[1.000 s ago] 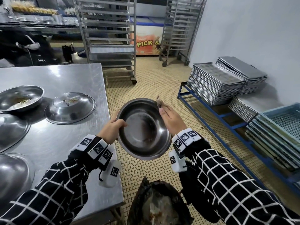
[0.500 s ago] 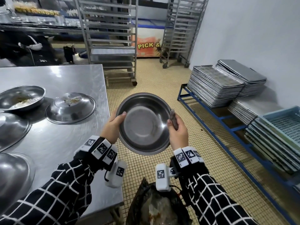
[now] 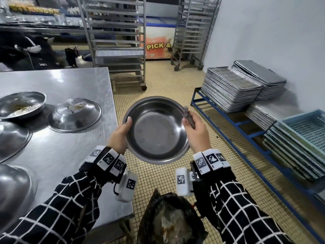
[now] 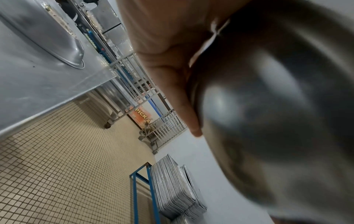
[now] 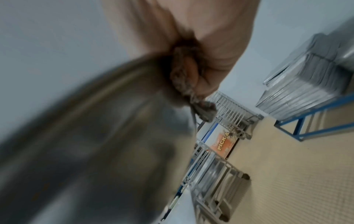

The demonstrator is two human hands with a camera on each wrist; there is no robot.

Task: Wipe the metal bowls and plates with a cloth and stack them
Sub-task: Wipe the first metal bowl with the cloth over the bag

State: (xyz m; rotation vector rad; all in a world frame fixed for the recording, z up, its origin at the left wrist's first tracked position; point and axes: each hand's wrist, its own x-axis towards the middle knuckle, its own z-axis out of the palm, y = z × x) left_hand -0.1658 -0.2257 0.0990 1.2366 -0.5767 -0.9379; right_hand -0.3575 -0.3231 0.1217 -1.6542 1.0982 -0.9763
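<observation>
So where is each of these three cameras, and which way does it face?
Head: worn on the head, facing down at the metal bowl, left hand, right hand and both sleeves.
Left wrist: looks along the left hand at the bowl's underside; fingers show.
Right wrist: looks along the right hand, gripping a cloth at the rim.
All three share the bowl.

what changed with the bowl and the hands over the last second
The right hand with its dark crumpled cloth slid from the far rim of the round metal bowl down to its right rim. The bowl levelled out, tilting less to the person's left. The left hand kept gripping the left rim; the dishes on the steel table stayed.
</observation>
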